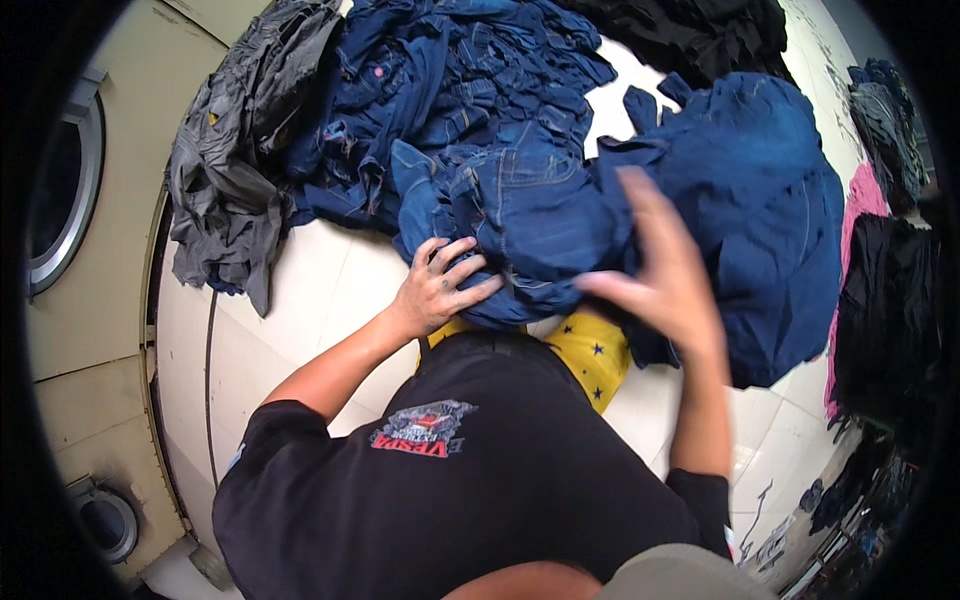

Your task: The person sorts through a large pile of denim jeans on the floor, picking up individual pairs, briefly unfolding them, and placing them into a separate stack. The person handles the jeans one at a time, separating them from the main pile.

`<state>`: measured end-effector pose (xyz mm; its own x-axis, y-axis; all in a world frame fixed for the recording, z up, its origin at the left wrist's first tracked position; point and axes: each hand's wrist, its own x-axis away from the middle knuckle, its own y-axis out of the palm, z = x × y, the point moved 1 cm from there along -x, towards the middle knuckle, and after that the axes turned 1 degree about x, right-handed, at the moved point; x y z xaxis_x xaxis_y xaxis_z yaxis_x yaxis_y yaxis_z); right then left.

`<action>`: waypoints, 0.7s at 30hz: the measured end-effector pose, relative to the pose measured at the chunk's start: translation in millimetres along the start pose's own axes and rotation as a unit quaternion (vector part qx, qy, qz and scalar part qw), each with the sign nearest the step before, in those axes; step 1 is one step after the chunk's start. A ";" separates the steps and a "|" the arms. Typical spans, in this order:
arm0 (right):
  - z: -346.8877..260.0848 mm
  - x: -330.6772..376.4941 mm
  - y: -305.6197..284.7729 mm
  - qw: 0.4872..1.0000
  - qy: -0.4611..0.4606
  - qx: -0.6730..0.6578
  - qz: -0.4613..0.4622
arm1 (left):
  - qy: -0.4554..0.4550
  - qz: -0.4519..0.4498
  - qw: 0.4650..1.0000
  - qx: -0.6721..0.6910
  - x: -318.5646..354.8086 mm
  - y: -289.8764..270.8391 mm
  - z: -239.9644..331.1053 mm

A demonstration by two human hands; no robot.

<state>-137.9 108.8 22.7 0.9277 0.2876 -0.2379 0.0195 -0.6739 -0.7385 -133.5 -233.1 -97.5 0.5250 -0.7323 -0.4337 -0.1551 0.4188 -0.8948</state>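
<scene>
Both arms (350, 357) extend, left fingers (462, 268) spread on jeans (550, 215), right thumb (618, 291) and fingers (652, 215) apart.

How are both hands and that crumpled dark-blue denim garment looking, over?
Left hand splayed open on the crumpled dark-blue denim garment. Right hand open, blurred, at its right side; contact unclear. Bulky blue cloth heap close on the right.

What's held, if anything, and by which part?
The left hand rests on the blue jeans at their near-left side; grip unclear. The right hand, open, holds nothing.
</scene>
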 end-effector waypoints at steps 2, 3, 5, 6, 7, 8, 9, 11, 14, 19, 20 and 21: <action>3.3 12.6 117.4 0.980 0.120 -0.071 -0.140 | -0.017 -0.110 0.993 0.037 39.8 12.0 12.6; 10.8 25.4 165.4 0.964 0.145 -0.032 -0.222 | -0.037 -0.181 0.981 0.053 56.9 15.2 16.1; 36.1 55.3 220.4 0.923 0.295 -0.173 -0.175 | -0.135 -0.260 0.931 0.219 83.7 13.1 13.8; 50.1 62.5 225.1 0.949 0.244 -0.180 -0.087 | -0.170 -0.241 0.908 0.297 90.2 10.7 7.1; 57.2 69.3 223.3 0.952 0.261 -0.157 -0.031 | -0.193 -0.219 0.883 0.368 92.1 8.7 -0.3; 62.3 73.8 207.7 0.945 0.238 -0.224 0.010 | -0.255 -0.180 0.859 0.405 87.4 7.7 -15.6; 63.0 73.4 185.5 0.928 0.241 -0.282 0.017 | -0.435 -0.144 0.743 0.487 81.3 7.8 -31.5; 42.5 54.9 136.3 0.912 0.136 -0.385 0.040 | -0.463 0.036 0.802 0.377 48.7 11.7 -63.8; -8.7 36.7 59.6 0.955 -0.013 -0.298 0.000 | -0.372 0.087 0.837 0.392 -20.9 16.5 -95.4; -54.0 51.6 -11.1 0.956 -0.084 -0.273 -0.062 | -0.267 -0.068 0.559 0.782 -131.9 11.1 -66.4; -55.5 55.7 -15.6 0.926 0.008 -0.373 -0.061 | -0.257 -0.096 0.532 0.801 -149.9 10.6 -55.5; -58.5 60.1 -17.8 0.900 -0.008 -0.434 -0.032 | -0.250 -0.112 0.521 0.808 -168.4 11.5 -46.4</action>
<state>-60.7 98.3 58.4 0.9092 0.3499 -0.2257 0.3630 -0.9316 0.0179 -262.6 -129.9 -39.7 0.5930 -0.7981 0.1065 0.6528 0.5539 0.5167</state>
